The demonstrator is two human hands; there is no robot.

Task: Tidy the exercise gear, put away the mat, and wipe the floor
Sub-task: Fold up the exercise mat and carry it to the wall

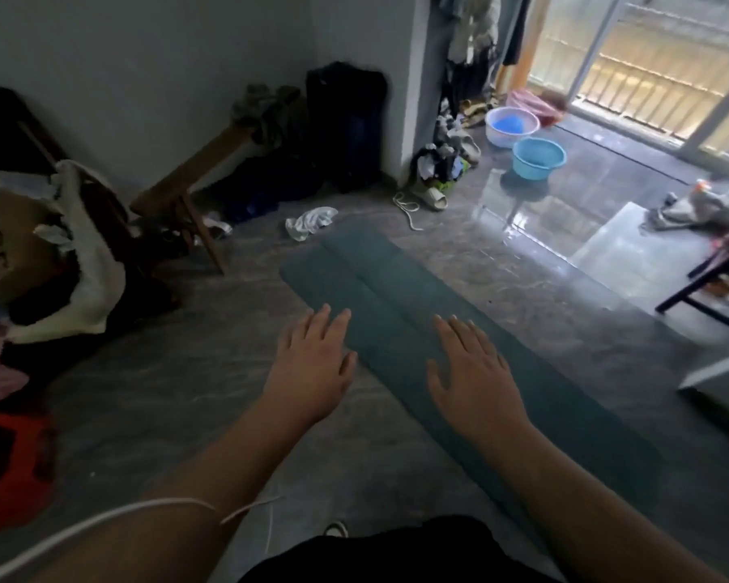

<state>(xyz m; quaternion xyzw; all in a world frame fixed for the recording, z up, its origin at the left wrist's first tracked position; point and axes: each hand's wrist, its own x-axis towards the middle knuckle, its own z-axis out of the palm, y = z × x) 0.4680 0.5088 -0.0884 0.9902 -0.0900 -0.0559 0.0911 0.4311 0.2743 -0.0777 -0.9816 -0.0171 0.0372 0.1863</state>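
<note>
A long teal exercise mat [396, 288] lies on the grey floor, folded lengthwise so a seam runs down its middle. My left hand [312, 363] is stretched out over the mat's left edge with its fingers straight and spread, holding nothing. My right hand [472, 372] reaches over the right half of the mat, fingers straight as well. Whether the palms touch the mat I cannot tell. A white rope [407, 210] lies loose on the floor beyond the mat's far end, near a crumpled white cloth [310, 223].
A wooden bench [194, 178] with clothes and a dark bag [346, 119] stand against the wall. Piled laundry [39, 254] and a red stool [13, 464] fill the left. Two basins [537, 157] sit near the balcony door. A dark table leg [699, 284] stands at right.
</note>
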